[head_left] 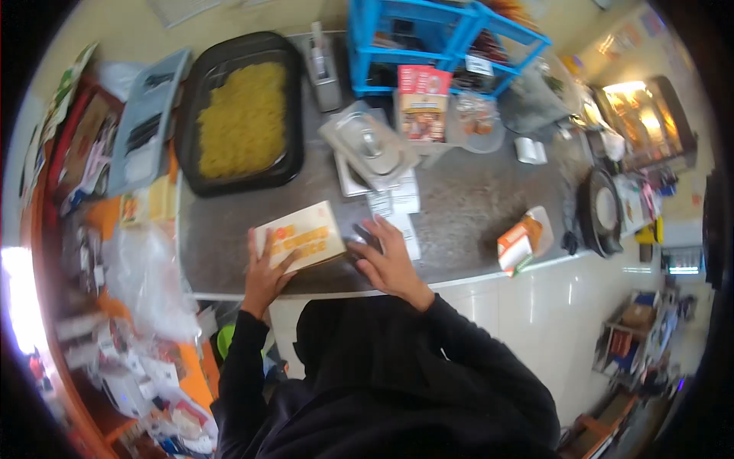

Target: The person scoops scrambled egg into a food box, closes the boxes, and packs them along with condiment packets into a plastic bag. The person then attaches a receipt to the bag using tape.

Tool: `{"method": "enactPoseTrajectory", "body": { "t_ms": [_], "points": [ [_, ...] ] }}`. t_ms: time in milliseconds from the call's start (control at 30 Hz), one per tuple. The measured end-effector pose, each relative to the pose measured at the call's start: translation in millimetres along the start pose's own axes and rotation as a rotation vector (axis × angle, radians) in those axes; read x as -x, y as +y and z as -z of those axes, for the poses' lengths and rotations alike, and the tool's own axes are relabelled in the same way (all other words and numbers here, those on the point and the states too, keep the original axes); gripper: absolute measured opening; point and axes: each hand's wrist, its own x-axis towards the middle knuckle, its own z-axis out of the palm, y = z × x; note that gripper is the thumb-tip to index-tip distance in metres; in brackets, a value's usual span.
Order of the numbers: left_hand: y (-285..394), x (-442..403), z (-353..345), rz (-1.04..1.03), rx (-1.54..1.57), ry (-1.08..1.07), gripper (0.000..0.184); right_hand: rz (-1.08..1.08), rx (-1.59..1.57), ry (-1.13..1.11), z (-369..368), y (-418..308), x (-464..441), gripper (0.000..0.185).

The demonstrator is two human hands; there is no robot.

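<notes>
A closed cream cardboard food box (317, 222) with orange and yellow lettering sits near the front edge of the dark worktop. Over its left end lies my left hand (267, 268), the fingers and thumb gripping that end. My right hand (391, 264) is just right of the box, its fingers curled around a small black object (365, 236). The hand partly hides that object, so its kind is unclear. Behind my right hand, white printed paper slips (397, 210) stick out from under a metal lidded container (369, 145).
A large black tray (187, 115) of yellow rice stands back left. Blue crates (451, 57) and a red printed packet (424, 103) are behind. To the right lie an open food carton (516, 249) and a black round pan (600, 210). A plastic bag (149, 271) hangs left.
</notes>
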Motion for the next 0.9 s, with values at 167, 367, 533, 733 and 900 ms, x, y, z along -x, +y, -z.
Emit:
{"method": "enactPoseTrajectory", "body": {
  "t_ms": [167, 367, 533, 733, 900],
  "points": [
    [33, -6, -12, 0.242, -0.080, 0.276, 0.046, -0.417, 0.362, 0.608, 134, 71, 102, 0.031],
    [148, -55, -50, -0.068, 0.173, 0.523, 0.029, -0.685, 0.665, -0.156, 230, 102, 209, 0.060],
    [310, -212, -47, -0.874, 0.528, -0.072, 0.047, -0.269, 0.658, -0.226, 204, 149, 234, 0.036],
    [359, -279, -99, -1.374, 0.177, -0.318, 0.047, -0.106, 0.573, -0.184, 216, 144, 264, 0.022],
    [334, -239, -99, -1.128, 0.467, -0.144, 0.038, -0.116, 0.221, 0.269, 208, 130, 285, 0.047]
  ]
}}
